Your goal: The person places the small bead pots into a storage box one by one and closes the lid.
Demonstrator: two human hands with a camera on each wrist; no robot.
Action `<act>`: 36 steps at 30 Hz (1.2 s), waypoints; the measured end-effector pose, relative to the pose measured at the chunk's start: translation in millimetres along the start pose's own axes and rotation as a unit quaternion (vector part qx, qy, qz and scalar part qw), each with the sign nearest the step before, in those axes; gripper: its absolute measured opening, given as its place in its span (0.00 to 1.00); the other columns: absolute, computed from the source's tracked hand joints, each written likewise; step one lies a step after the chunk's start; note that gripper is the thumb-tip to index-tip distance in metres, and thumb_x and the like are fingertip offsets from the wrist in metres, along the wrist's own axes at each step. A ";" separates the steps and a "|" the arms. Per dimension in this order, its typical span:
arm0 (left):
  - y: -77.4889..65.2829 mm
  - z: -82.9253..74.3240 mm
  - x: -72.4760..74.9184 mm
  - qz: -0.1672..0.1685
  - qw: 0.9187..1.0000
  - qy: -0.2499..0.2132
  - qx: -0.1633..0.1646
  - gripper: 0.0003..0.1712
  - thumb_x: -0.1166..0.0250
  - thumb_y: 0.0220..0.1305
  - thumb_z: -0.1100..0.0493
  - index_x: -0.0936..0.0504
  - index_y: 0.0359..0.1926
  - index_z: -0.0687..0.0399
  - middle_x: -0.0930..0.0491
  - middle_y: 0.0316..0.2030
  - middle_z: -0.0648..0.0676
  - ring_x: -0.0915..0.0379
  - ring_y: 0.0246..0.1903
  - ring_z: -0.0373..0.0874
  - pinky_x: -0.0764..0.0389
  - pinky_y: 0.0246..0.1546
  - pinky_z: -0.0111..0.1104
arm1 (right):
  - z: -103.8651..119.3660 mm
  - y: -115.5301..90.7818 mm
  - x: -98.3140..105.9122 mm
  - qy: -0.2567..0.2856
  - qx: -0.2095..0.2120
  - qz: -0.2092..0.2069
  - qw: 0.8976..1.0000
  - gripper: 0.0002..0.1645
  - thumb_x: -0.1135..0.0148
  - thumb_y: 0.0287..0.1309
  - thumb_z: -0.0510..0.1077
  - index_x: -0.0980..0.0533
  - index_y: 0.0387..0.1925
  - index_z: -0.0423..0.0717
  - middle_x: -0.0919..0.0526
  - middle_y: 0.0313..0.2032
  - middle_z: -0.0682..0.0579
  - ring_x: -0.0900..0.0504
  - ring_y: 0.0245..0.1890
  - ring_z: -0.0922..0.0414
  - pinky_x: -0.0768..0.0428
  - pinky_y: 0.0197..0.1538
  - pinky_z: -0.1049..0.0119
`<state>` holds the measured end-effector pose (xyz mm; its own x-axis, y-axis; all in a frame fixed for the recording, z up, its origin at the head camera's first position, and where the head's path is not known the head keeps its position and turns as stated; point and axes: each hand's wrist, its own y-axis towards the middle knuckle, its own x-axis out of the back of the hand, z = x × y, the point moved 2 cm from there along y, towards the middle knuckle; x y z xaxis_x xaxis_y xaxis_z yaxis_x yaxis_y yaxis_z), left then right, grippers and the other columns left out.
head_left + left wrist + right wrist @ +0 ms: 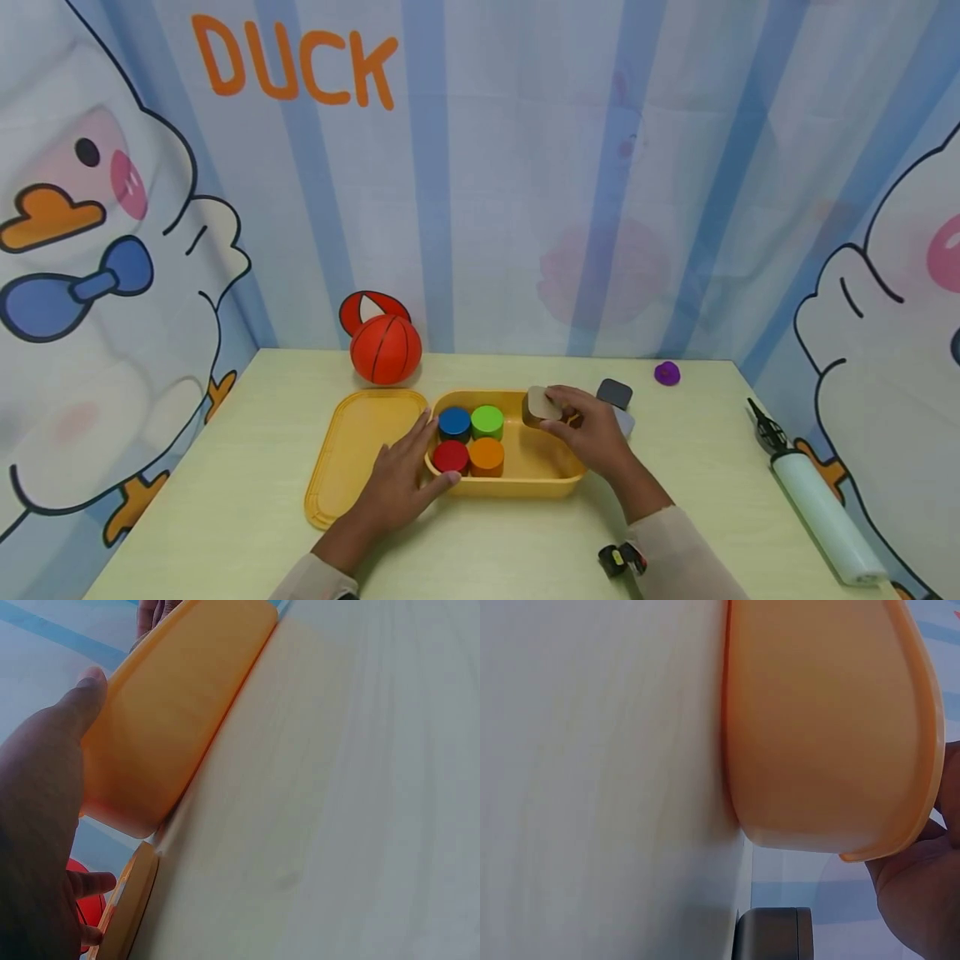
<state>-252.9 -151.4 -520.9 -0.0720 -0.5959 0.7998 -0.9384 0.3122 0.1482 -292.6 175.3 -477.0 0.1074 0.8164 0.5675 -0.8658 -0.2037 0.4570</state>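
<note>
A yellow box lies on the table, with blue, green, red and orange round pots grouped in its left half. My left hand rests at the box's left end, fingers extended and thumb against the front rim. Over the right end, my right hand pinches a tan rounded-square block between thumb and fingers. In the right wrist view the box's wall hides the block, and part of the right hand shows behind the rim.
The yellow lid lies left of the box. Dark grey and lavender blocks stand to the right. Behind are a red basketball-patterned ball and a small purple thing. A pale green pump lies at the right edge.
</note>
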 end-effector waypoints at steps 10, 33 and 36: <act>0.5 0.4 -0.2 0.001 1.000 -0.002 0.000 0.53 0.38 0.77 0.30 0.49 0.90 0.43 0.54 0.90 0.48 0.50 0.88 0.58 0.53 0.78 0.80 | 4.5 8.6 -3.6 -0.036 -0.043 0.071 0.996 0.29 0.22 0.64 0.36 0.16 0.66 0.39 0.11 0.62 0.39 0.11 0.39 0.53 0.10 0.45 0.65; -0.1 -1.2 0.1 0.001 1.000 -0.009 0.002 0.53 0.37 0.76 0.31 0.49 0.90 0.43 0.54 0.90 0.47 0.50 0.88 0.59 0.55 0.78 0.80 | 7.4 28.4 -15.8 -0.072 -0.092 0.162 0.980 0.27 0.19 0.63 0.43 0.13 0.63 0.44 0.11 0.63 0.40 0.13 0.37 0.57 0.13 0.43 0.63; -0.1 -1.2 -0.6 0.001 1.000 -0.008 0.001 0.53 0.37 0.76 0.31 0.49 0.90 0.44 0.54 0.90 0.48 0.50 0.87 0.59 0.55 0.78 0.80 | 7.4 29.2 -17.6 -0.074 -0.100 0.165 0.978 0.27 0.18 0.62 0.43 0.13 0.62 0.45 0.10 0.61 0.40 0.13 0.37 0.57 0.14 0.42 0.63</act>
<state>-252.4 -150.3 -520.7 -0.0793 -0.6072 0.7906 -0.9390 0.3118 0.1452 -316.2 150.9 -468.5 -0.1377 0.6333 0.7615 -0.9421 -0.3211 0.0967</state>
